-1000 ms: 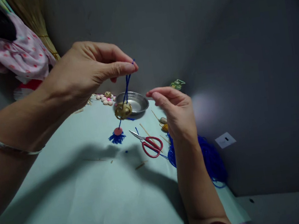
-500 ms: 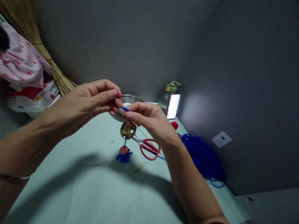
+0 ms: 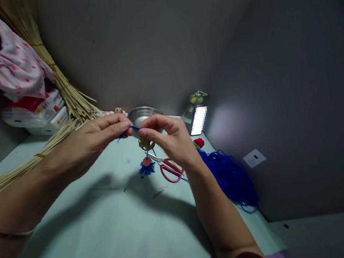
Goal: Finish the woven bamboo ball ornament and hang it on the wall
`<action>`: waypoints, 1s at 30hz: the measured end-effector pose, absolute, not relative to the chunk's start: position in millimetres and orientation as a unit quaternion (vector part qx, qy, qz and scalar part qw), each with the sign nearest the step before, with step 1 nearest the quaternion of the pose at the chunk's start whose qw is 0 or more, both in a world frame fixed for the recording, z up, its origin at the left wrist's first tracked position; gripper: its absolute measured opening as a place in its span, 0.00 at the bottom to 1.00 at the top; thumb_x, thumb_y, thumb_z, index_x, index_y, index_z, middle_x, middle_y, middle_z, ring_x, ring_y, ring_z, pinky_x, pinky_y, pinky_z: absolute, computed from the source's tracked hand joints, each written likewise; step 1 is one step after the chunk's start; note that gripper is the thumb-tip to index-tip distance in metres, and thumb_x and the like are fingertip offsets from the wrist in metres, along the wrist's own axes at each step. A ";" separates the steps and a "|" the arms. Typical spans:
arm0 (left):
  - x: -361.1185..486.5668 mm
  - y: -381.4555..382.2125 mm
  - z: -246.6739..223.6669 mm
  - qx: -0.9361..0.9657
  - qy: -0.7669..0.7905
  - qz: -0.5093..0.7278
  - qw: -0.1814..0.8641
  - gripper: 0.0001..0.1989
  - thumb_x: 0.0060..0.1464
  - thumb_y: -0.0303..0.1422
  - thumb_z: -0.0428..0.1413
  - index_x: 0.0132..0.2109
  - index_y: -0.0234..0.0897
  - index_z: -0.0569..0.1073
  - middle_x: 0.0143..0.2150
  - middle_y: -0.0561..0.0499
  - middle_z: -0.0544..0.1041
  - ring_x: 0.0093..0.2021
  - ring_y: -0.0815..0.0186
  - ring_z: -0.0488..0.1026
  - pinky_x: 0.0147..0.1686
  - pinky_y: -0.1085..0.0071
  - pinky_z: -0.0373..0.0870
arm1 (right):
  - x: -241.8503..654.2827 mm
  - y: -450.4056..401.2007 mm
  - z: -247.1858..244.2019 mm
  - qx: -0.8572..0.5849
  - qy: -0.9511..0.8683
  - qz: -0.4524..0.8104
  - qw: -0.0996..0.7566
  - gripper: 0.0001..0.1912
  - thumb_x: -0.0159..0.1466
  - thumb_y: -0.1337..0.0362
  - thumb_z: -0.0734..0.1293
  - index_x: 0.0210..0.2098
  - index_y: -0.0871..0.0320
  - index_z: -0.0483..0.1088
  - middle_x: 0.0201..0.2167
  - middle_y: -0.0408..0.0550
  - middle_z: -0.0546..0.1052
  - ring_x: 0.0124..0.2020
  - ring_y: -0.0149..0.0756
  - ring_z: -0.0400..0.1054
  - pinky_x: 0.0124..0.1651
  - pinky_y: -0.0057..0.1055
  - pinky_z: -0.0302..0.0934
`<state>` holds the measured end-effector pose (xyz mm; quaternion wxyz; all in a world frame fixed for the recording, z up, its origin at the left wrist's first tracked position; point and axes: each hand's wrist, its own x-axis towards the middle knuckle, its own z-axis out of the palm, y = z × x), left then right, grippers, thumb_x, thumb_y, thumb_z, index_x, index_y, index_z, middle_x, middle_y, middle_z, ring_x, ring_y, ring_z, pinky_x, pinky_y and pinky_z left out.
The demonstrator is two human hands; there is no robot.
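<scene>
A short stretch of blue cord (image 3: 134, 128) runs between my two hands. My left hand (image 3: 109, 131) pinches one end, and a loose tip pokes out below its fingers. My right hand (image 3: 166, 136) pinches the cord at the other side. Under the right fingertips hangs a tan woven ball (image 3: 146, 143), partly hidden by them. Below the ball dangle a round pinkish disc (image 3: 146, 161) and a blue tassel (image 3: 147, 168). Red-handled scissors (image 3: 171, 170) lie on the table just behind the right wrist, blades towards the ball.
A metal bowl (image 3: 141, 112) stands behind my hands. To the right lie a heap of blue cord (image 3: 229, 178), a lit phone (image 3: 198, 120) and a red item (image 3: 199, 142). Straw strips (image 3: 65, 90), tissue packs (image 3: 38, 112) and a dotted cloth (image 3: 7, 61) are at left.
My left hand has come down and slightly left, drawing level with the right. The ball and tassel have shifted up a little and right. More of the bowl shows.
</scene>
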<state>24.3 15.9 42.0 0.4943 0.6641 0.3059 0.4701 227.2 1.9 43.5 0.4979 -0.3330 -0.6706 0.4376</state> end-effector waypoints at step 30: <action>27.3 -0.7 9.1 0.783 0.325 0.530 -0.015 0.04 0.65 0.31 0.59 0.44 0.44 0.79 0.48 0.48 0.87 0.49 0.55 0.80 0.53 0.57 0.73 | 208.1 18.3 16.7 -0.337 -0.567 0.545 0.518 0.15 0.53 0.52 0.81 0.32 0.53 0.79 0.35 0.43 0.81 0.39 0.36 0.75 0.46 0.34 0.69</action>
